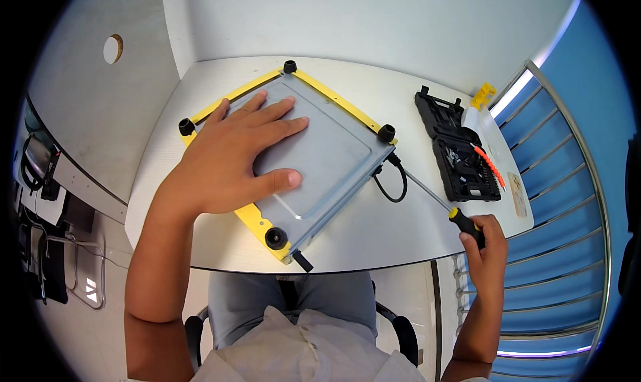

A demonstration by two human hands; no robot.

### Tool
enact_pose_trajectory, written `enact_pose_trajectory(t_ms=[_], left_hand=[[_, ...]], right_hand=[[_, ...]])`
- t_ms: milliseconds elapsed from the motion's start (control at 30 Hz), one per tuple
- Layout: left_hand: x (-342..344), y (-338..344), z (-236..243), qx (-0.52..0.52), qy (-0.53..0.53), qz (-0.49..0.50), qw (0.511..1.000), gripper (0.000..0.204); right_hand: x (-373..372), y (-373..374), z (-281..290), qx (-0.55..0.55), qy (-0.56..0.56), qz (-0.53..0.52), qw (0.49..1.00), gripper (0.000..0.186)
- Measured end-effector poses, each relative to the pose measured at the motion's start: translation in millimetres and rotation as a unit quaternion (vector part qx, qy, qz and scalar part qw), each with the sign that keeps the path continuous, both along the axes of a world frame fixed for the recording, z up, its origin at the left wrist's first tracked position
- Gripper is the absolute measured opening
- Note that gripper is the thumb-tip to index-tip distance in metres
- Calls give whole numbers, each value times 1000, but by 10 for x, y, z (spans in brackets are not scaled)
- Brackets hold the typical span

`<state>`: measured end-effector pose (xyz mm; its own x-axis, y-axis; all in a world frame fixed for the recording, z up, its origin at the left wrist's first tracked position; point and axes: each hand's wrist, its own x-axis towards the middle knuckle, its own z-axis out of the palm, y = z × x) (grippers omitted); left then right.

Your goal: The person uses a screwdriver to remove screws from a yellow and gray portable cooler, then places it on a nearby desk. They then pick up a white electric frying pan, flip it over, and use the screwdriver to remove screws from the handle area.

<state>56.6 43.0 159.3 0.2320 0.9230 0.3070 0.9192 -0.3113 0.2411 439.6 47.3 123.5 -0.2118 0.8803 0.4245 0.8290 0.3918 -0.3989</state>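
Note:
A square grey metal device [327,175] with yellow edging lies bottom-up on the white table, turned diagonally, with black round feet [290,66] at its corners. My left hand [240,148] is spread flat on the grey panel, its thumb and fingers apart. In my right hand [486,245] is a black-and-yellow screwdriver [459,218], its long shaft angled toward the device's right edge below a corner foot. A black cable [402,192] loops out there; whether the screwdriver tip touches anything is too small to tell.
An open black tool case [454,135] with bits and an orange flexible shaft [487,162] lies on the table's right, beside a yellow packet [483,95]. A metal railing [577,182] runs along the right, a grey partition [127,115] along the left. My legs [247,295] are below the near edge.

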Motion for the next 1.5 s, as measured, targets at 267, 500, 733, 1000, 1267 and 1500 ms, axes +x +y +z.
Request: enact_pose_trajectory(t_ms=[267, 500, 733, 1000, 1267, 1500], left_hand=[[2, 3, 8, 3, 10, 0, 1000, 70], [9, 5, 16, -5, 5, -2, 1000, 69], [-13, 11, 19, -3, 0, -13, 1000, 69], [2, 1, 17, -3, 1, -7, 1000, 69], [-7, 12, 1, 3, 8, -13, 1000, 71], [-9, 1, 16, -2, 7, -6, 1000, 71]], right_hand=[[30, 33, -14, -30, -49, -32, 998, 22], [-73, -55, 76, 38, -48, -22, 998, 25], [106, 34, -1, -164, 61, -4, 985, 23], [-58, -18, 107, -36, 19, 38, 998, 29], [2, 88, 5, 10, -23, -4, 1000, 28], [-101, 0, 193, -109, 17, 0, 994, 39]])
